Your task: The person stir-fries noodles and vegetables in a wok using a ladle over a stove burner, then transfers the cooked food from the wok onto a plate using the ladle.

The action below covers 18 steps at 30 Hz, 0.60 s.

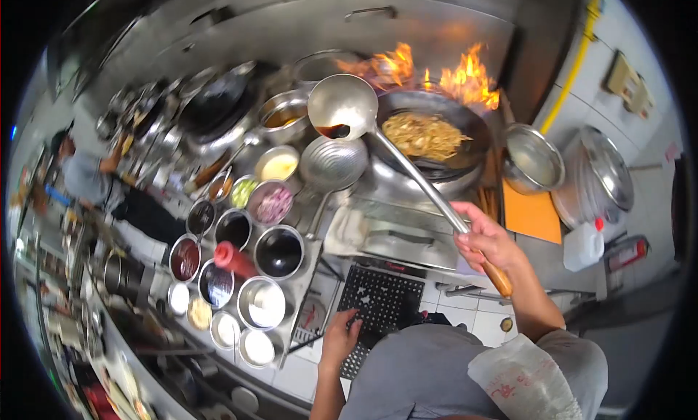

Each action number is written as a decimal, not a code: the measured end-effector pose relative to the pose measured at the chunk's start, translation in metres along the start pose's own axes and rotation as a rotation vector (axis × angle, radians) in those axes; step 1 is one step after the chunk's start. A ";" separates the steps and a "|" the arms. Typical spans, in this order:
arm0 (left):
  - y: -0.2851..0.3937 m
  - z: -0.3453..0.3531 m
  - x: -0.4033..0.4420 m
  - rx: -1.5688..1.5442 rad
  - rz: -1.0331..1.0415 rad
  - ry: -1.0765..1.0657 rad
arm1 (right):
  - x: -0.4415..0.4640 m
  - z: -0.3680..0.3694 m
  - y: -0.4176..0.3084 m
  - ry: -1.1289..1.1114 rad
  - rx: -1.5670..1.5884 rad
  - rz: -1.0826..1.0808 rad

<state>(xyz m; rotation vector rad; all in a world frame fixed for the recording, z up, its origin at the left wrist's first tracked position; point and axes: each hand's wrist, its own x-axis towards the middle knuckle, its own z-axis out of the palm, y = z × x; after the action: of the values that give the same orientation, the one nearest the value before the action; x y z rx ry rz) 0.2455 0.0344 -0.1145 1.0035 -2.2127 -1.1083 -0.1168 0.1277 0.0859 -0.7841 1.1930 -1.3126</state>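
My right hand (486, 238) is closed round the long handle of a ladle (342, 104). The ladle's bowl holds a little dark liquid and hangs left of the wok, over the edge of the stove. In the black wok (465, 155) lie noodles (424, 136), with flames (469, 78) rising behind its far rim. My left hand (339, 338) hangs low beside the counter, holding nothing, its fingers partly apart. A perforated strainer (334, 162) rests under the ladle. A folded cloth (346, 229) lies on the stove's front edge.
Several bowls of sauces and ingredients, one with chopped onion (270, 203), and a red bottle (231, 257) stand at the left. A metal bowl (533, 158) and a plastic jug (584, 247) are at the right. Another person (94, 176) stands at the far left.
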 end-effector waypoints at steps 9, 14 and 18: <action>0.048 0.026 0.078 0.052 0.082 -0.128 | 0.020 -0.075 -0.034 0.462 -0.496 -0.048; 0.095 0.037 0.127 0.028 0.173 -0.179 | 0.001 -0.130 -0.034 0.428 -0.295 -0.033; 0.152 0.041 0.192 0.050 0.327 -0.147 | 0.038 -0.156 -0.016 0.447 -0.022 0.007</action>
<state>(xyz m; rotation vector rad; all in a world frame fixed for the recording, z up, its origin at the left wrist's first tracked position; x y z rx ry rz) 0.0374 -0.0327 0.0028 0.5642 -2.4219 -1.0077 -0.2739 0.1182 0.0524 -0.5114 1.5601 -1.5188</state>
